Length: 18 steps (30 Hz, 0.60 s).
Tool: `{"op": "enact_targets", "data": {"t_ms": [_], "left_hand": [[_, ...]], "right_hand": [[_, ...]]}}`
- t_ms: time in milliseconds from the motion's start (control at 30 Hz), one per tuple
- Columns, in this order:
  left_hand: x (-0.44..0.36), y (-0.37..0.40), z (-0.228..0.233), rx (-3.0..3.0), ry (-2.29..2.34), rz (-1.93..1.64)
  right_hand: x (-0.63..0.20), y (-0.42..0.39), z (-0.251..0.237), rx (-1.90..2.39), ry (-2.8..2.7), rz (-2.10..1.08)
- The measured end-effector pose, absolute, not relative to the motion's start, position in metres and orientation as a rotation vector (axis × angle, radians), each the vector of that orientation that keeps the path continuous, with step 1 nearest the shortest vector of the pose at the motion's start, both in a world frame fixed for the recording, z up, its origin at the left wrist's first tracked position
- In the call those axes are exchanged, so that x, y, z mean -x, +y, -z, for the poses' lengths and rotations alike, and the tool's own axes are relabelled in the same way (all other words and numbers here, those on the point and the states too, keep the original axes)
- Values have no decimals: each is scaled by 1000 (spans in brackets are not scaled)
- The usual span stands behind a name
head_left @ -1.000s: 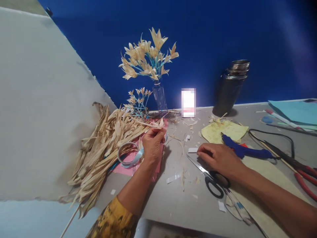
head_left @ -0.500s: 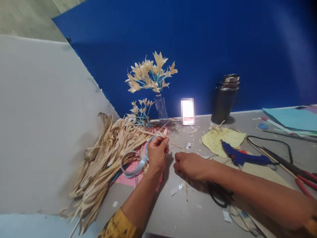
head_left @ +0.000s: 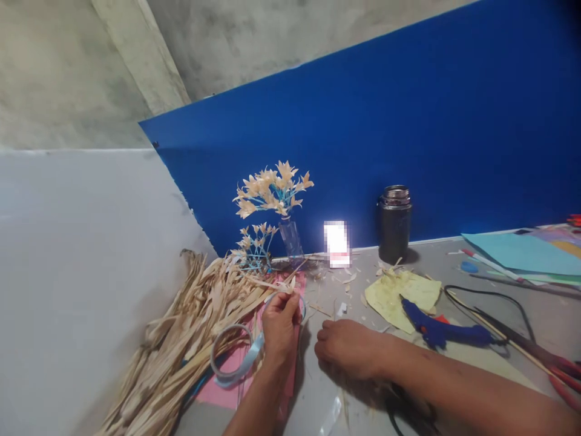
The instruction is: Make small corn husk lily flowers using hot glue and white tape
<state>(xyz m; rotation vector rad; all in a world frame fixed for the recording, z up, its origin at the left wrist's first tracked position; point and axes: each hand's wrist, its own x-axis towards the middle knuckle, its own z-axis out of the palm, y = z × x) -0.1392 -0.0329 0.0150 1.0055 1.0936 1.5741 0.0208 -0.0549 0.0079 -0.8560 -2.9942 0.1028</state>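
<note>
Dried husk petal pinched in our left hand, ribbon trailing beside its fingers; right hand curled, grasp unclear; wrapping looks unfinished.

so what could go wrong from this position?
1. The left hand pinches a thin husk piece with light blue ribbon looping off it; the loop could snag on the dried husk pile.
2. The right hand rests on the table over the scissors; blades are hidden, so a cut is possible.
3. The glue gun lies near the right forearm; possible burn if hot.
</note>
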Motion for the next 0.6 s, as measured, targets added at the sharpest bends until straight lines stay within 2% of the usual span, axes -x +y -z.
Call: {"op": "enact_targets", "data": {"t_ms": [200, 467, 600], "left_hand": [[142, -31, -14, -965, 1074, -1577], [138, -32, -16, -943, 1053, -1570], [140, -28, -15, -938, 1081, -1577]], "right_hand": [[-22, -51, -12, 764, -3022, -131], [-15, -77, -10, 712, -2894, 320], [-5, -73, -2, 708, -2907, 382]]}}
